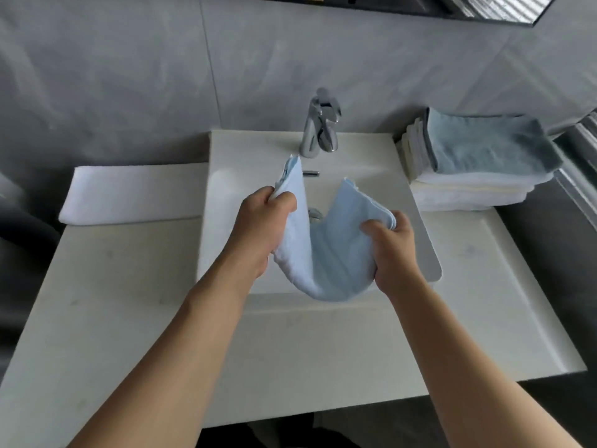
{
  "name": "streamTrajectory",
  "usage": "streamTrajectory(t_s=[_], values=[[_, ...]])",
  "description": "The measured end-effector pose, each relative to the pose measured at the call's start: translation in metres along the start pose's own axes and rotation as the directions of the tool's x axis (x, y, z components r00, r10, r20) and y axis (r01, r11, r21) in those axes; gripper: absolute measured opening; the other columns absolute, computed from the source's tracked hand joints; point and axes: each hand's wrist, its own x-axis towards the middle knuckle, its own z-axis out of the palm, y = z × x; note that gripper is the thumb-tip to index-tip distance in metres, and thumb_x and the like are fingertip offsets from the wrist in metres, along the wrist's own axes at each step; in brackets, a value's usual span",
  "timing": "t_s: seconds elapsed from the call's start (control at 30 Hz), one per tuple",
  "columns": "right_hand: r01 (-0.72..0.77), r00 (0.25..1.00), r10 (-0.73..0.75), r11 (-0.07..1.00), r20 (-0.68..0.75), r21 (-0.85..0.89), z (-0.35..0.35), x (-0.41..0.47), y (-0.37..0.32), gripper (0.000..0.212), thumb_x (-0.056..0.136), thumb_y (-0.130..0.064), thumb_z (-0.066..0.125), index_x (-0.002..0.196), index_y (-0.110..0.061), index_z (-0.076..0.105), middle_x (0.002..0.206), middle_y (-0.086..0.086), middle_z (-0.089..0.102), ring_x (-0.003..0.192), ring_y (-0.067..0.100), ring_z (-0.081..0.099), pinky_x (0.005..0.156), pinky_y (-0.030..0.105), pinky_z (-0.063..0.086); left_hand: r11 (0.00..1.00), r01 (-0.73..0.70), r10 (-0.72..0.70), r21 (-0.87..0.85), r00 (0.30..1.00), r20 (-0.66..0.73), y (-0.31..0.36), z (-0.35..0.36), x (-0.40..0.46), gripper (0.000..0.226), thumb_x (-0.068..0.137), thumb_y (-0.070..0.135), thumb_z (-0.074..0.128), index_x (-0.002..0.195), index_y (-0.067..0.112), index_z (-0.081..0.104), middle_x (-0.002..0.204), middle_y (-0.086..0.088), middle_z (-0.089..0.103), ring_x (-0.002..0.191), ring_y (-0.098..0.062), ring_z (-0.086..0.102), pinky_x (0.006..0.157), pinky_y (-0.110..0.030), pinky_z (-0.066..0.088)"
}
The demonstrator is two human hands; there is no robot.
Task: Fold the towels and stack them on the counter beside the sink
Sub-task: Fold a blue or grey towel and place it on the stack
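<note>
A light blue towel (326, 253) hangs in a U-shaped sag over the sink (361, 163), held up at both ends. My left hand (261, 221) grips its left end, which sticks up past my fingers. My right hand (391, 244) grips the right end near a folded edge. On the counter to the right of the sink stands a stack of folded towels (468, 185), white ones below and a grey-blue towel (484, 143) on top. A folded white towel (135, 195) lies on the counter to the left of the sink.
A chrome faucet (319, 130) stands behind the basin. The white counter (129, 302) spreads left, right and toward me. A grey wall rises behind it, with a mirror edge at the top right.
</note>
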Motion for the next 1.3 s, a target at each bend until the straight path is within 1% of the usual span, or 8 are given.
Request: streamTrajectory(t_s=[0.2, 0.33, 0.53, 0.63, 0.77, 0.93, 1.17, 1.3], values=[[0.022, 0.995, -0.02, 1.0, -0.099, 0.023, -0.065, 0.016, -0.007, 0.022, 0.073, -0.006, 0.057, 0.093, -0.015, 0.06, 0.081, 0.003, 0.064, 0.073, 0.019, 0.06, 0.067, 0.033, 0.051, 0.998, -0.06, 0.06, 0.009, 0.996, 0.061, 0.003, 0.072, -0.01, 0.023, 0.082, 0.023, 0.055, 0.067, 0.018, 0.038, 0.063, 0.008, 0.036, 0.059, -0.011, 0.033, 0.055, -0.027, 0.023], [0.055, 0.984, -0.041, 0.996, -0.171, 0.073, -0.104, 0.027, -0.009, 0.02, 0.075, -0.003, 0.056, 0.083, -0.018, 0.065, 0.075, 0.0, 0.066, 0.069, 0.016, 0.06, 0.063, 0.029, 0.05, 0.995, -0.085, 0.088, -0.049, 0.994, 0.068, 0.011, 0.121, -0.008, 0.026, 0.078, 0.035, 0.057, 0.091, 0.012, 0.057, 0.089, 0.002, 0.051, 0.081, -0.016, 0.047, 0.07, -0.033, 0.036], [0.124, 0.97, -0.084, 0.979, -0.23, 0.163, -0.177, 0.074, -0.027, 0.02, 0.076, -0.003, 0.055, 0.071, -0.02, 0.062, 0.07, -0.002, 0.06, 0.068, 0.016, 0.055, 0.064, 0.03, 0.047, 0.976, -0.119, 0.134, -0.181, 0.989, 0.07, 0.02, 0.205, -0.007, 0.025, 0.076, 0.039, 0.056, 0.09, 0.019, 0.061, 0.1, -0.004, 0.068, 0.096, -0.022, 0.064, 0.09, -0.045, 0.052], [0.162, 0.973, -0.123, 0.968, -0.197, 0.192, -0.209, 0.11, -0.042, 0.023, 0.075, -0.006, 0.057, 0.074, -0.025, 0.069, 0.072, -0.006, 0.066, 0.069, 0.013, 0.06, 0.065, 0.028, 0.052, 0.952, -0.181, 0.189, -0.246, 0.982, 0.009, 0.029, 0.247, 0.001, 0.022, 0.081, 0.039, 0.055, 0.092, 0.021, 0.059, 0.106, -0.01, 0.068, 0.101, -0.025, 0.064, 0.097, -0.053, 0.048], [0.208, 0.967, -0.168, 0.954, -0.189, 0.214, -0.255, 0.164, -0.066, 0.019, 0.073, -0.01, 0.06, 0.074, -0.027, 0.07, 0.079, -0.002, 0.065, 0.072, 0.014, 0.06, 0.068, 0.031, 0.052, 0.937, -0.258, 0.254, -0.237, 0.966, -0.046, 0.038, 0.306, 0.018, 0.019, 0.083, 0.037, 0.052, 0.093, 0.022, 0.056, 0.098, -0.003, 0.06, 0.09, -0.02, 0.059, 0.089, -0.052, 0.052], [0.239, 0.958, -0.178, 0.929, -0.226, 0.283, -0.299, 0.225, -0.093, 0.021, 0.073, -0.005, 0.059, 0.07, -0.024, 0.067, 0.076, 0.003, 0.062, 0.071, 0.018, 0.056, 0.068, 0.034, 0.049, 0.913, -0.312, 0.296, -0.264, 0.95, -0.098, 0.056, 0.368, 0.049, 0.008, 0.089, 0.029, 0.053, 0.089, 0.025, 0.059, 0.113, -0.011, 0.067, 0.111, -0.032, 0.062, 0.095, -0.048, 0.052], [0.252, 0.963, -0.202, 0.907, -0.177, 0.339, -0.303, 0.303, -0.125, 0.021, 0.074, -0.001, 0.057, 0.084, -0.017, 0.067, 0.077, 0.002, 0.064, 0.07, 0.017, 0.059, 0.067, 0.03, 0.051, 0.911, -0.395, 0.372, -0.119, 0.911, -0.176, 0.069, 0.419, 0.109, 0.012, 0.093, 0.028, 0.051, 0.081, 0.028, 0.055, 0.077, 0.019, 0.06, 0.068, 0.003, 0.055, 0.062, -0.017, 0.043], [0.268, 0.96, -0.218, 0.901, -0.177, 0.34, -0.304, 0.353, -0.14, 0.021, 0.074, -0.004, 0.061, 0.09, -0.015, 0.069, 0.082, 0.003, 0.068, 0.073, 0.019, 0.063, 0.071, 0.032, 0.055, 0.91, -0.41, 0.385, -0.059, 0.89, -0.244, 0.073, 0.433, 0.149, 0.01, 0.093, 0.033, 0.05, 0.085, 0.028, 0.054, 0.081, 0.015, 0.059, 0.078, -0.007, 0.055, 0.074, -0.03, 0.047]])
